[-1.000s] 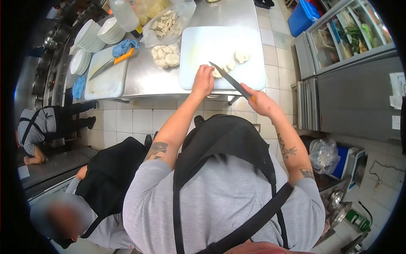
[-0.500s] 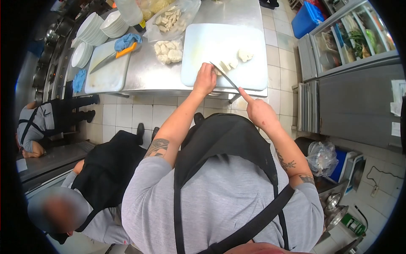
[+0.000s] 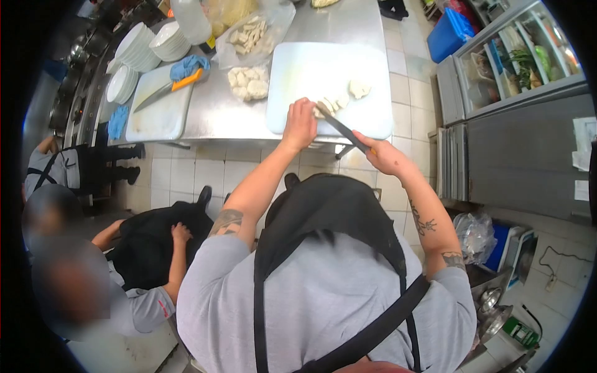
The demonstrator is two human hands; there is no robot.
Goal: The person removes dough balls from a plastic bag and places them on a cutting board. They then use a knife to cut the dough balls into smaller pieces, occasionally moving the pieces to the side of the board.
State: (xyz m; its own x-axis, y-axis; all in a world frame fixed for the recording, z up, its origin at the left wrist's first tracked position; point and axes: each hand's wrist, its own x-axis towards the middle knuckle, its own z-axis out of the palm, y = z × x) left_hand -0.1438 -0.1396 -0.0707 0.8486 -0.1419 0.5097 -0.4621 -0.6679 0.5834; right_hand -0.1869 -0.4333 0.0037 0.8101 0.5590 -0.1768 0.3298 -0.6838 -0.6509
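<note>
Cutting pale pieces on the white board.

My left hand is curled down on a pale piece at the near edge of the board, pinning it; my right hand is closed round the knife, whose blade slants up and left to meet that piece. More cut chunks lie just beyond on the board, and an open bag of them sits on the steel table to the left. I judge I'm mid-cut: the next stroke calls for fingertips tucked back from the edge. A co-worker crouches at lower left.
</note>
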